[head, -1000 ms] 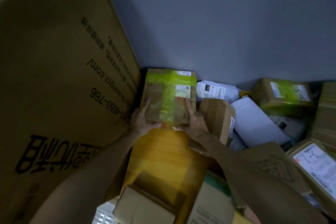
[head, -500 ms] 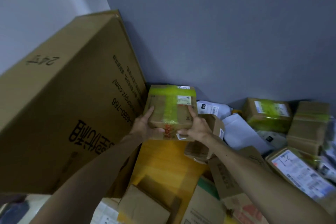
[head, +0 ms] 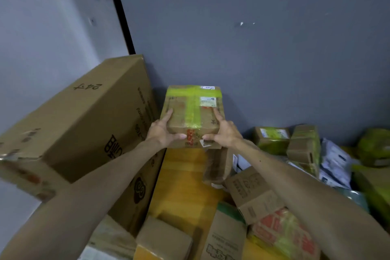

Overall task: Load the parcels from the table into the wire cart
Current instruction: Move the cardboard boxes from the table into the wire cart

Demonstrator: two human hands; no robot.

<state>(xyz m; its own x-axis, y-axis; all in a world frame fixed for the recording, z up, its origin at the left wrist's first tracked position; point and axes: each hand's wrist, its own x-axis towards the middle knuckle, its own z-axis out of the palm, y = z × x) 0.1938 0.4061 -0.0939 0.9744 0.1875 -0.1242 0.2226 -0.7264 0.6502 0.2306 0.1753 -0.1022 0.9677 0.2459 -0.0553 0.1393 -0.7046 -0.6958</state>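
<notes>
Head view: box (head: 191, 112) with green tape held straight ahead, above the parcel pile, close to the grey wall (head: 274, 48). Left hand (head: 162, 131) and right hand (head: 224, 133) clamp its near corners, equally near. Long axis runs away from me. Cart not visible.

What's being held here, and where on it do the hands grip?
A green-taped cardboard parcel, held by both hands at its near corners: left hand on the left one, right hand on the right.

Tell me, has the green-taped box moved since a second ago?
Yes. The green-taped box, held between left hand and right hand, has risen clear of the parcel pile, against the big carton.
</notes>
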